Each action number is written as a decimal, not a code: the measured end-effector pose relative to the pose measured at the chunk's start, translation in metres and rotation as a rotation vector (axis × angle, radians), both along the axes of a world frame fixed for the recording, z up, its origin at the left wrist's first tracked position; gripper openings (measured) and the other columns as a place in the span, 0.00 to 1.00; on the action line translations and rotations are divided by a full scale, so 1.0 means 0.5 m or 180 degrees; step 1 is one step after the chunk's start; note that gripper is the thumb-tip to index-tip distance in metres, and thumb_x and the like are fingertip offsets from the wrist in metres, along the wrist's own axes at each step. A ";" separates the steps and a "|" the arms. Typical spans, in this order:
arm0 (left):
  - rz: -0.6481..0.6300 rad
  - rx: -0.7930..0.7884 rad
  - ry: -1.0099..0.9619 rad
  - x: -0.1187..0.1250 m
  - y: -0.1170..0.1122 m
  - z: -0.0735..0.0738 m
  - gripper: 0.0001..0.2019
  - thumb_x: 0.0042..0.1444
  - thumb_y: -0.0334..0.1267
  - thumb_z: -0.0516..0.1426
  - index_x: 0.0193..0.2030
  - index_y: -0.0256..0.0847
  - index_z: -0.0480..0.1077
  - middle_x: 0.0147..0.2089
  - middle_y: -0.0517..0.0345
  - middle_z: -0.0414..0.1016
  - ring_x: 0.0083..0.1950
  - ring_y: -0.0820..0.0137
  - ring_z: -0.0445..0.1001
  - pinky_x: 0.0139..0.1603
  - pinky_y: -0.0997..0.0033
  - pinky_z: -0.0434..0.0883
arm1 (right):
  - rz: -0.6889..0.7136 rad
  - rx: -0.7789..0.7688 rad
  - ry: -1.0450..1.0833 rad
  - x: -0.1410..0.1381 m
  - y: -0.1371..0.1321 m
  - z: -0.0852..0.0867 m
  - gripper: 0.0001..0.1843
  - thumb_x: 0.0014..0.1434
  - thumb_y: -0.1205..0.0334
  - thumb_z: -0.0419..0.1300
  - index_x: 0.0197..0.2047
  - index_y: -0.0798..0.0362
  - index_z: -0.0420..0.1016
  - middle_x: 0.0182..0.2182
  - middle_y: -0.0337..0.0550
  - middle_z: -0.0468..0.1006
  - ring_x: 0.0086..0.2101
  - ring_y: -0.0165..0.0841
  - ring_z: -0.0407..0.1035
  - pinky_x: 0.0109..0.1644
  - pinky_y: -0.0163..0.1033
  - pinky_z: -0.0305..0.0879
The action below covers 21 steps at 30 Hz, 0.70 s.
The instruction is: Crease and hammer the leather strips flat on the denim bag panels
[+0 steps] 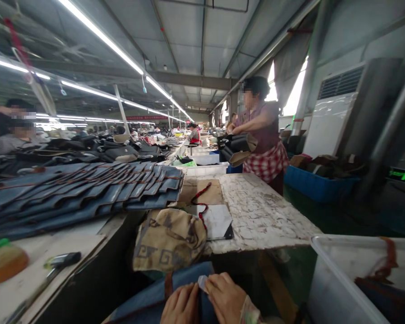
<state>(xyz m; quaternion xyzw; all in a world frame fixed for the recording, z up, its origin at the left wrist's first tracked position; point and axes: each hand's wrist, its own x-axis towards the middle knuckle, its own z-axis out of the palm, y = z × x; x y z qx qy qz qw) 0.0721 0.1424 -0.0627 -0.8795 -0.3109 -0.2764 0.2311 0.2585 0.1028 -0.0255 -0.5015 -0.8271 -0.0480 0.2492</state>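
Observation:
Low in the head view lies a blue denim-like bag piece [148, 297] with a brown strap across it. My left hand [180, 303] is curled over this piece, its fingers together and pressing on it. Close beside it on the right, my right hand [227, 297] pinches a small whitish piece [202, 282], its kind unclear, against the blue material. A beige patterned cloth bundle [170, 238] sits just beyond both hands. The lower end of the blue piece is cut off by the frame.
Overlapping blue pieces [87, 189] cover the left bench, near a hammer [62, 263] and a green-topped bottle [6, 261]. Ahead is a worn white table [263, 207]. A white bin [327, 279] stands right. A co-worker [263, 117] holds dark bags beyond the table.

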 end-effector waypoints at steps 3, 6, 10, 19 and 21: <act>0.0071 0.0095 0.0105 -0.033 -0.007 0.010 0.16 0.53 0.34 0.49 0.49 0.40 0.66 0.43 0.57 0.74 0.41 0.71 0.72 0.42 0.78 0.69 | 0.0104 0.0215 -0.0181 -0.030 0.008 -0.010 0.17 0.53 0.73 0.50 0.47 0.56 0.64 0.38 0.45 0.71 0.36 0.36 0.64 0.37 0.34 0.68; 0.0173 0.0206 0.0051 -0.066 -0.012 0.006 0.15 0.55 0.35 0.47 0.49 0.40 0.66 0.43 0.58 0.73 0.42 0.71 0.71 0.42 0.77 0.69 | 0.0141 0.0454 -0.0270 -0.059 0.017 -0.020 0.17 0.52 0.73 0.52 0.46 0.56 0.64 0.37 0.44 0.71 0.35 0.35 0.65 0.33 0.34 0.68; 0.0326 0.0378 -0.0072 -0.101 -0.017 -0.002 0.15 0.57 0.36 0.45 0.47 0.41 0.67 0.44 0.58 0.73 0.43 0.71 0.71 0.42 0.75 0.69 | 0.0233 0.0634 -0.0413 -0.093 0.027 -0.027 0.17 0.52 0.71 0.53 0.47 0.57 0.63 0.37 0.44 0.71 0.34 0.35 0.65 0.32 0.33 0.68; 0.0658 0.0879 -0.0112 -0.108 -0.032 0.005 0.13 0.54 0.34 0.49 0.45 0.39 0.69 0.45 0.59 0.74 0.44 0.69 0.70 0.45 0.69 0.65 | 0.0365 0.0724 -0.0317 -0.138 0.049 -0.020 0.20 0.48 0.75 0.53 0.46 0.58 0.64 0.36 0.44 0.72 0.33 0.36 0.66 0.30 0.35 0.69; 0.0657 0.0911 -0.0105 -0.102 -0.035 0.009 0.14 0.54 0.35 0.49 0.45 0.39 0.69 0.45 0.61 0.73 0.45 0.69 0.69 0.46 0.69 0.65 | 0.0364 0.0605 -0.0232 -0.138 0.047 -0.012 0.20 0.47 0.76 0.54 0.46 0.57 0.64 0.36 0.43 0.72 0.33 0.36 0.66 0.32 0.35 0.69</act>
